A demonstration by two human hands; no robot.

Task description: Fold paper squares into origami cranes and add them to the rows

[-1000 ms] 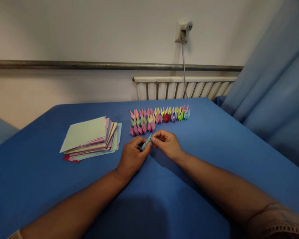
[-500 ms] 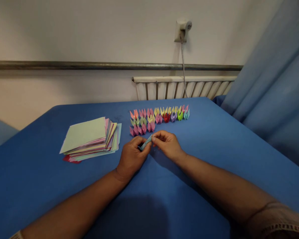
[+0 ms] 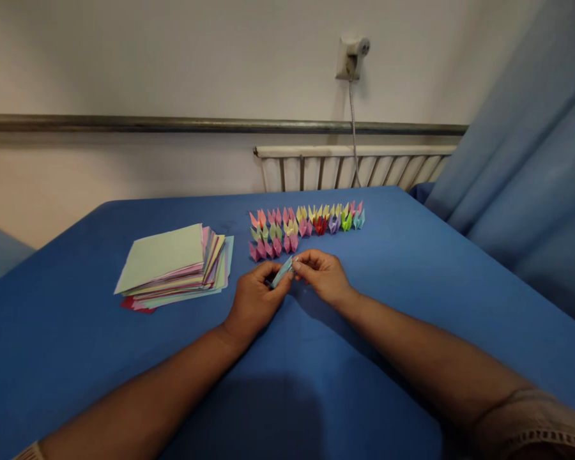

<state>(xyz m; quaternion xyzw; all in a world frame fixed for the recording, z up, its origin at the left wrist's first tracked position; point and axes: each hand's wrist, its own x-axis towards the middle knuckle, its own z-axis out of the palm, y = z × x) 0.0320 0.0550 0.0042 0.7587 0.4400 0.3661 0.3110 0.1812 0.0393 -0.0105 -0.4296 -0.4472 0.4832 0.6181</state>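
Observation:
Between my two hands is a small piece of folded light blue paper (image 3: 282, 272), narrow and tilted. My left hand (image 3: 256, 297) is closed on its lower left part, thumb against the near side. The thumb and fingertips of my right hand (image 3: 322, 275) pinch its upper right end. My fingers cover much of the paper, so its full shape is hidden. Just beyond my hands stand several folded paper cranes (image 3: 320, 225) in rows, in pink, yellow, green, red, purple and light blue.
A stack of coloured paper sheets (image 3: 165, 259) lies to the left, pale green on top, with red sheets (image 3: 138, 305) poking out below. Blue cloth (image 3: 388, 383) covers the table. Behind it are a wall rail (image 3: 172, 124), a plugged-in cable (image 3: 352, 121) and a blue curtain (image 3: 522, 172) at right.
The folded blue paper has turned slightly between my fingers, and more of its light face shows. Both hands stay in nearly the same place.

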